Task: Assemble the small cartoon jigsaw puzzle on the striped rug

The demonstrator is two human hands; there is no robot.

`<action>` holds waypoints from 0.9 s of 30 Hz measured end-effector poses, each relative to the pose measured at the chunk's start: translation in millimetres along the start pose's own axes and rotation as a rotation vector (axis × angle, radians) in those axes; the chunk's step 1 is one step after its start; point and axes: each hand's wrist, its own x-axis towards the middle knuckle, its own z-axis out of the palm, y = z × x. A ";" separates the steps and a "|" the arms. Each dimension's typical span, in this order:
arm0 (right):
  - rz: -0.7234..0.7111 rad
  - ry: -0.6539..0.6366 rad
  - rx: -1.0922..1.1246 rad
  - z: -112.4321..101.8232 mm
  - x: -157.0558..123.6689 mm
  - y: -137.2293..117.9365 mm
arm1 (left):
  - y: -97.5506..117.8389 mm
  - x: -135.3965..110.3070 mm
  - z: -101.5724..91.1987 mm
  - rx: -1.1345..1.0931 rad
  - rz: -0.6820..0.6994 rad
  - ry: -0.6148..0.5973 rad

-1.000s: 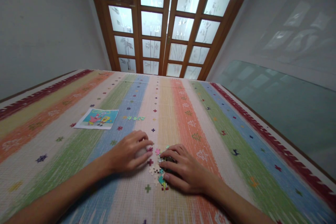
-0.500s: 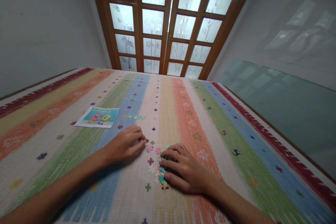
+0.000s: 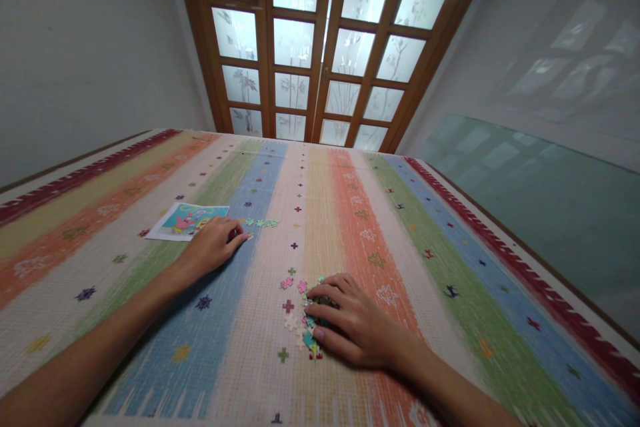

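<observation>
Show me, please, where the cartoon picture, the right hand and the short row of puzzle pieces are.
Cartoon picture (image 3: 181, 221): head view, on its uncovered left part.
Right hand (image 3: 349, 320): head view, on the back of the hand.
Row of puzzle pieces (image 3: 259, 223): head view, on a piece near its middle.

A home, perhaps a dining room, is suggested by the wide counter (image 3: 325, 240), covered with multicoloured, striped, tree-patterned fabric. Beyond the counter, brown wooden double doors (image 3: 322, 90) are fitted with frosted, plant-decorated panes. To its left, a plain greyish-white wall (image 3: 90, 47) is seen.
</observation>
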 end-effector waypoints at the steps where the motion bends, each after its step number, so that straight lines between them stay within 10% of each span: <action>1: 0.001 0.003 0.000 -0.1 0.1 -0.1 | -1.3 -0.3 1.4 0.016 -0.004 0.006; 13: -0.005 0.016 -0.009 0.8 -0.7 0.4 | 9.1 0.6 0.0 -0.037 0.070 0.104; 21: -0.013 0.035 -0.006 -0.9 1.8 -0.6 | 92.5 -38.0 -3.1 -0.463 0.554 -0.338; 27: -0.023 0.047 -0.016 -1.8 2.6 -0.9 | 97.5 -48.6 11.6 -0.451 0.614 -0.368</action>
